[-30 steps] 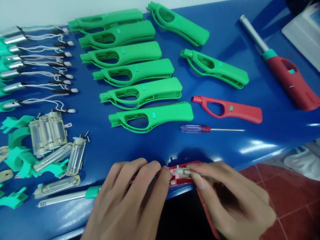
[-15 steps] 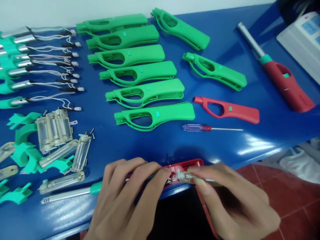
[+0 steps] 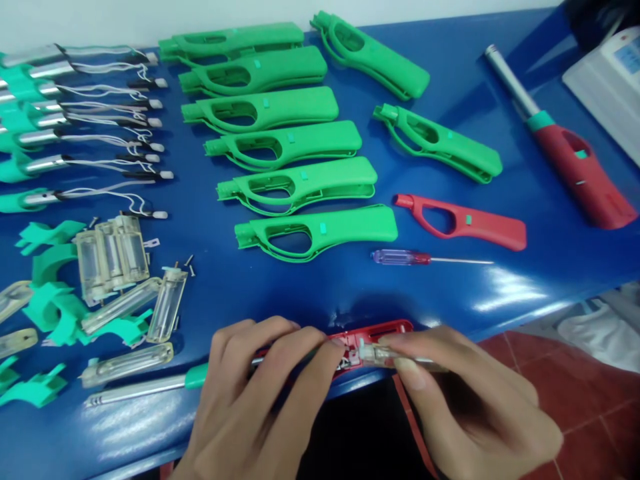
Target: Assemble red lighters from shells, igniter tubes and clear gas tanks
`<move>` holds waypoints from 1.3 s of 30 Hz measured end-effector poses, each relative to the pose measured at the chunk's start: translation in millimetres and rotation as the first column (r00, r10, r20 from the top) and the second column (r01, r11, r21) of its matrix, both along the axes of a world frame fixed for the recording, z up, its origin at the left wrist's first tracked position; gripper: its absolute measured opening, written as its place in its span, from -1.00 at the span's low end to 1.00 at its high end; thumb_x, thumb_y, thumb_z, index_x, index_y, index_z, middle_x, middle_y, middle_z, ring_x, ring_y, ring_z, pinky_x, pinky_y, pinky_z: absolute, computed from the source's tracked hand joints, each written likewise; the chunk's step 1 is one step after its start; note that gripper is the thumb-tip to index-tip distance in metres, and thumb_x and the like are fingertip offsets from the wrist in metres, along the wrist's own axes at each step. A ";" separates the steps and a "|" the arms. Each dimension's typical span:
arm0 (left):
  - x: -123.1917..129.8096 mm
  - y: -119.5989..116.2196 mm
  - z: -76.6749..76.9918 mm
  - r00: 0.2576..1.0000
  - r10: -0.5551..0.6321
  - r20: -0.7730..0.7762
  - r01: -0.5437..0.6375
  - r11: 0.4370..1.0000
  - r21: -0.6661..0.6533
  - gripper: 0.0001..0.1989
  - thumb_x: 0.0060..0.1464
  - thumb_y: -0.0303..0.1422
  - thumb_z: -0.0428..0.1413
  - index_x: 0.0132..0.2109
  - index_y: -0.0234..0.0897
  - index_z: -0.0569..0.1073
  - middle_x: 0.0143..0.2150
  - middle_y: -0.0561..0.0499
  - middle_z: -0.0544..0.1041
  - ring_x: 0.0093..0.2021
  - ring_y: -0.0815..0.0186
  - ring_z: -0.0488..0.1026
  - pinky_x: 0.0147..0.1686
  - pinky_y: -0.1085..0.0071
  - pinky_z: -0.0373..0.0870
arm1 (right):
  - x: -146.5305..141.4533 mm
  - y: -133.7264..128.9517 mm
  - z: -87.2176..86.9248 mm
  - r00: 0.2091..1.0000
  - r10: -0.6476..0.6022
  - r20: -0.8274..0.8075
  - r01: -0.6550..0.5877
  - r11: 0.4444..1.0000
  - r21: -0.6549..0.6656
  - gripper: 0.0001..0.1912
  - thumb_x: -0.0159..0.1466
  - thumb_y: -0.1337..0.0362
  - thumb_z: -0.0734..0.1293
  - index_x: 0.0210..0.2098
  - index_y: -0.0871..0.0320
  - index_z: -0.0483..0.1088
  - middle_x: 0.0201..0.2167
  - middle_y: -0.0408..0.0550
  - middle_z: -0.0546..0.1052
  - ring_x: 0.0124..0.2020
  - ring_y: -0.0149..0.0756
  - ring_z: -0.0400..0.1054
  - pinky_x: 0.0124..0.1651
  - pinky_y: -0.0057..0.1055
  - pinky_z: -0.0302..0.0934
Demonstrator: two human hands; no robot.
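Note:
Near the front edge of the blue table, my left hand (image 3: 270, 393) is wrapped over a red lighter shell (image 3: 395, 329), its fingers closed on it. A metal tube (image 3: 140, 389) with a green collar (image 3: 196, 377) sticks out left of that hand. Between thumb and forefinger, my right hand (image 3: 475, 400) pinches a clear fuel tank (image 3: 375, 355), held at the open inside of the red shell. The tank's pale end is beside small metal parts in the shell. My left palm hides the shell's middle.
Green shells (image 3: 320, 230), a red shell half (image 3: 480, 225) and a screwdriver (image 3: 400, 257) lie beyond my hands. Clear tanks (image 3: 167, 303), green clips (image 3: 60, 313) and wired tubes (image 3: 45, 197) are at left. An assembled red lighter (image 3: 583, 173) and a white device (image 3: 610, 87) are at right.
The view has shifted slightly, so the table items appear a little further right. Both hands keep their grips, with the tank still at the shell.

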State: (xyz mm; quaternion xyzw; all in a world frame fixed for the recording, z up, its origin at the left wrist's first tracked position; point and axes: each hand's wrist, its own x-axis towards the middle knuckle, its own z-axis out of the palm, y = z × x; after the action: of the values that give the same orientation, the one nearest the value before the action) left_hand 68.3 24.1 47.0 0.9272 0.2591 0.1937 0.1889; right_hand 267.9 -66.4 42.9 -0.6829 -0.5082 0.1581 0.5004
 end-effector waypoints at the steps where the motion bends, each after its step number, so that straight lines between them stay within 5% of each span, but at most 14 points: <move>1: 0.3 0.3 0.2 1.000 0.001 -0.007 -0.001 1.000 -0.001 -0.65 0.50 -0.28 0.02 0.22 -0.35 0.54 0.09 -0.13 0.59 0.12 -0.01 0.42 0.11 0.01 0.32 | 0.2 0.7 -0.2 1.000 -0.004 -0.004 0.004 1.000 0.002 -0.73 0.31 0.53 0.43 -0.05 0.13 0.61 -0.28 -0.21 0.65 -0.34 -0.44 0.52 -0.33 -0.42 0.43; 19: 3.6 0.0 1.4 1.000 0.026 0.012 -0.026 1.000 -0.005 -0.72 0.48 -0.40 0.01 0.15 -0.37 0.56 0.04 -0.09 0.61 0.08 0.07 0.44 0.11 0.06 0.34 | 5.3 -1.4 1.3 0.997 0.074 0.001 -0.074 0.996 -0.050 -0.71 0.31 0.55 0.43 -0.05 0.13 0.61 -0.26 -0.21 0.65 -0.31 -0.45 0.54 -0.30 -0.45 0.42; 27: 16.7 8.0 3.5 0.999 0.033 0.026 -0.033 0.999 -0.015 -0.73 0.35 -0.18 0.23 0.11 -0.16 0.57 0.00 -0.08 0.62 0.06 0.08 0.53 0.09 0.13 0.51 | 9.4 -2.2 -0.2 0.996 0.093 -0.014 -0.094 0.993 -0.073 -0.72 0.31 0.53 0.42 -0.05 0.13 0.60 -0.28 -0.15 0.65 -0.33 -0.37 0.55 -0.33 -0.40 0.43; 34: 17.9 8.7 3.8 0.999 0.039 0.029 -0.038 0.999 -0.024 -0.69 0.36 -0.11 0.19 0.12 -0.13 0.56 -0.02 -0.09 0.61 0.04 0.07 0.54 0.08 0.10 0.54 | 12.5 -0.4 -1.5 0.990 0.143 0.002 -0.142 0.987 -0.068 -0.69 0.31 0.54 0.42 -0.02 0.11 0.59 -0.28 -0.13 0.67 -0.34 -0.32 0.55 -0.36 -0.38 0.46; 39: 8.4 1.4 -0.5 0.998 0.045 0.041 -0.045 0.999 0.001 -0.72 0.48 -0.32 0.01 0.11 -0.33 0.56 -0.03 -0.12 0.62 0.03 0.07 0.47 0.12 0.04 0.37 | 12.7 1.7 -0.7 0.989 0.145 0.023 -0.144 0.988 -0.050 -0.71 0.31 0.54 0.41 -0.04 0.11 0.59 -0.29 -0.16 0.67 -0.35 -0.36 0.56 -0.35 -0.42 0.47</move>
State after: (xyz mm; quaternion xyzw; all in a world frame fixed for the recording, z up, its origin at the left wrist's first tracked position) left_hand 76.6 25.5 46.4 0.9171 0.2758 0.2170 0.1891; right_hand 280.6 -64.6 42.2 -0.6583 -0.5590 0.1970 0.4641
